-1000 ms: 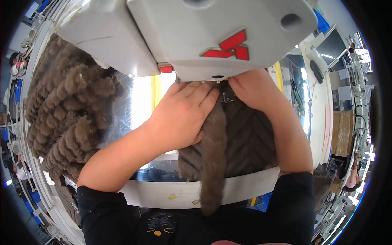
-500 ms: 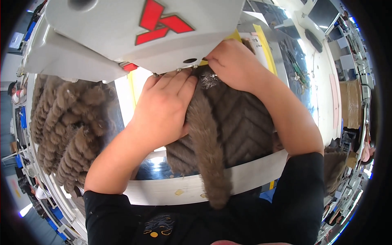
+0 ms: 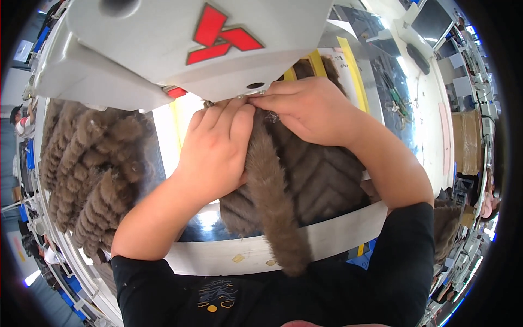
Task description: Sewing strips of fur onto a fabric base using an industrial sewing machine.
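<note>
A brown fur piece [image 3: 327, 177] with chevron-like ridges lies beneath the white sewing machine head [image 3: 163, 46]. A long, narrow fur strip [image 3: 272, 201] runs down over it and hangs across the table's near edge. My left hand [image 3: 215, 144] presses on the fur left of the strip, its fingers close together and bent and its thumb partly under the strip. My right hand [image 3: 313, 109] pinches the far edge of the fur, fingertips meeting those of the left hand. The machine head hides the stitching point and some fingertips.
A heap of brown ruffled fur strips [image 3: 90, 169] lies at the left. Yellow tape [image 3: 353, 73] runs along the surface at the right, beside tweezers or scissors-like tools [image 3: 395, 92]. A cardboard box [image 3: 467, 141] stands farther right. The pale table edge [image 3: 218, 259] curves before me.
My right hand has moved left and slightly nearer, its fingers now stretching toward the left hand's fingertips. The silvery threads on the fur are now mostly covered. My left hand shifts only slightly.
</note>
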Tool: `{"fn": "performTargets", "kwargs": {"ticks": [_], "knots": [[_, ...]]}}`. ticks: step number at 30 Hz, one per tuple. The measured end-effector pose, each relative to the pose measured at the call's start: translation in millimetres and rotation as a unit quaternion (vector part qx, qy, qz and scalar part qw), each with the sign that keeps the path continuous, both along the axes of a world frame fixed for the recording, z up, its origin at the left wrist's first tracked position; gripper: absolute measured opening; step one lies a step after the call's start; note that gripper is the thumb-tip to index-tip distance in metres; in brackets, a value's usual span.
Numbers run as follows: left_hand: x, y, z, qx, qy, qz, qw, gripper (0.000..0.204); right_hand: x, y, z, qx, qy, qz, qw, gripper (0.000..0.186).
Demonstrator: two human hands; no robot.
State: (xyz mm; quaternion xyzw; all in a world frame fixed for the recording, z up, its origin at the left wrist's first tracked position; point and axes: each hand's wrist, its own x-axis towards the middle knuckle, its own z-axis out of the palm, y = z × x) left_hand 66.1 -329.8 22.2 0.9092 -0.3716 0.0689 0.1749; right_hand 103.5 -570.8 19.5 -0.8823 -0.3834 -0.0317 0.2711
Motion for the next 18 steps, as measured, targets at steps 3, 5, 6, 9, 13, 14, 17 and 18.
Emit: {"fn": "performTargets", "kwargs": {"ticks": [3,5,6,9,13,14,17,18], "knots": [[-3,-1,4,0.032,-0.004,0.016,0.999,0.080,0,2,-1,-0.015,-0.023,0.007,1.000,0.033],[-4,-2,5,0.055,-0.012,0.030,0.998,0.081,-1,3,-2,-0.017,-0.033,0.013,0.999,0.032],[-3,-2,6,0.056,-0.010,0.028,0.998,0.081,-2,3,0,-0.027,-0.042,0.013,0.999,0.032],[-1,-3,9,0.060,-0.007,0.022,0.998,0.082,-4,3,1,-0.040,-0.059,0.013,0.997,0.032],[1,-4,12,0.060,0.013,0.018,0.998,0.083,-4,4,3,-0.050,-0.060,0.018,0.997,0.030],[0,-4,12,0.058,0.020,0.027,0.998,0.090,-4,5,3,-0.048,-0.059,0.018,0.997,0.030],[1,-6,12,0.059,0.025,0.022,0.998,0.088,-7,4,5,-0.048,-0.059,0.018,0.997,0.029],[1,-5,13,0.060,0.024,0.024,0.998,0.088,-8,5,4,-0.054,-0.063,0.017,0.996,0.029]]}}
